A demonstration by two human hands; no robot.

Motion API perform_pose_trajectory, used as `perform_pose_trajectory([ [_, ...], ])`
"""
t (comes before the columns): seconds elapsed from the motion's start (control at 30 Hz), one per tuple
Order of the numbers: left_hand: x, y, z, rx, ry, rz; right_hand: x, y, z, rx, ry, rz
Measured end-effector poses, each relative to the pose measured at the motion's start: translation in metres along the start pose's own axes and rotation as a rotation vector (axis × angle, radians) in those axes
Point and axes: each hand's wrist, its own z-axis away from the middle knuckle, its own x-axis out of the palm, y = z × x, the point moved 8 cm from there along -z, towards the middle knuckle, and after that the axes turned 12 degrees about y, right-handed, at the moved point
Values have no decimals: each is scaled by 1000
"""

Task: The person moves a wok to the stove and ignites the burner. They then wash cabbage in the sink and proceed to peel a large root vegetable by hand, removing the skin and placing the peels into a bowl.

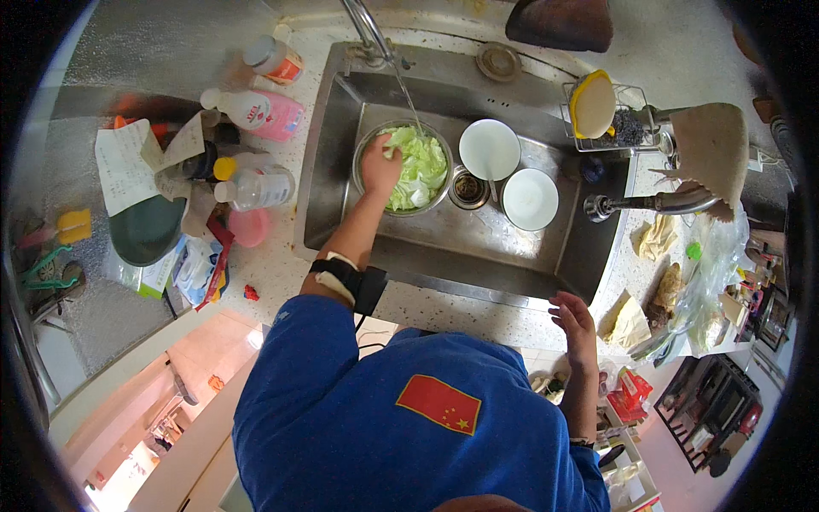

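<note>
My left hand [381,168] reaches into a round metal bowl [448,142] of torn lettuce leaves [423,168], touching the leaves at their left side. Whether its curled fingers grip any is unclear. A thin stream of water runs from the faucet [374,29] onto the leaves. The bowl stands in the left part of a stainless steel sink [448,246]. Two white bowls [489,144] [530,198] are right of it, with a spoon handle at the first one. My right hand [573,320] hovers by the sink's front right edge, fingers apart, holding nothing.
The drain [469,189] lies between the bowls. Bottles [262,114] line the left counter beside a dark green basin [147,232]. A wire rack [608,121] holds a scrubber at the right rim, near a second tap [646,203]. Plastic bags [707,288] cover part of the right counter.
</note>
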Motion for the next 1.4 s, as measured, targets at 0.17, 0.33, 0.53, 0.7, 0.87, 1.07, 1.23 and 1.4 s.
perform_pose_trajectory([
  [0.17,46,11,28,314,-117,-608,-8,12,6,39,33,9],
  [0.33,66,-3,31,287,-265,-726,-10,23,7,87,81,-4],
  [0.53,68,8,27,251,-345,-763,-7,14,10,28,48,3],
  [0.7,51,0,17,113,-317,-551,-6,3,7,-26,36,-12],
  [0.87,10,-20,-14,13,-3,55,7,-4,-2,-40,1,-53],
  [1.07,-34,8,-130,-343,177,647,0,-8,1,-68,44,-77],
  [1.23,-49,36,-165,-532,116,529,-13,1,10,-45,84,-93],
  [1.4,-61,77,-196,-159,141,403,-20,11,10,2,112,-44],
])
